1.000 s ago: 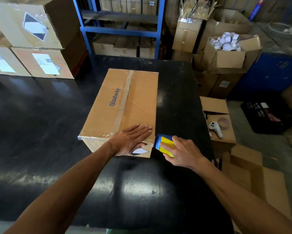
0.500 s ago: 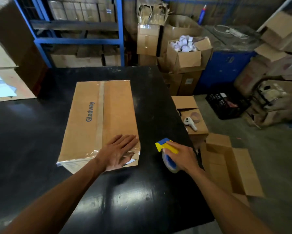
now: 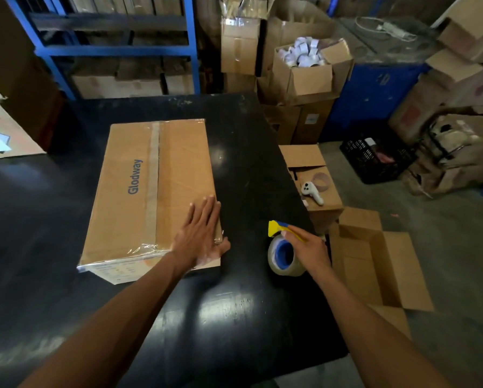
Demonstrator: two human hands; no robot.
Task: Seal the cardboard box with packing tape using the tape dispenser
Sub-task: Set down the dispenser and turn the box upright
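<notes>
A closed brown cardboard box (image 3: 139,191) printed "Glodway" lies on the black table (image 3: 234,317), with tape along its centre seam and clear tape across its near edge. My left hand (image 3: 201,233) presses flat on the box's near right corner, fingers straight and thumb over the side. My right hand (image 3: 309,252) grips the yellow and blue tape dispenser (image 3: 283,247) with its clear tape roll, held just above the table to the right of the box and apart from it.
Beside the table's right edge stand an open empty carton (image 3: 380,264) on the floor and a small box carrying a white controller (image 3: 313,191). Stacked cartons, a box of tape rolls (image 3: 304,60), a black crate (image 3: 377,158) and blue shelving (image 3: 117,49) line the back.
My right hand has drawn the dispenser away from the box's near right corner, rightward across the table. My left hand stayed pressing on that corner. The view swung to the right.
</notes>
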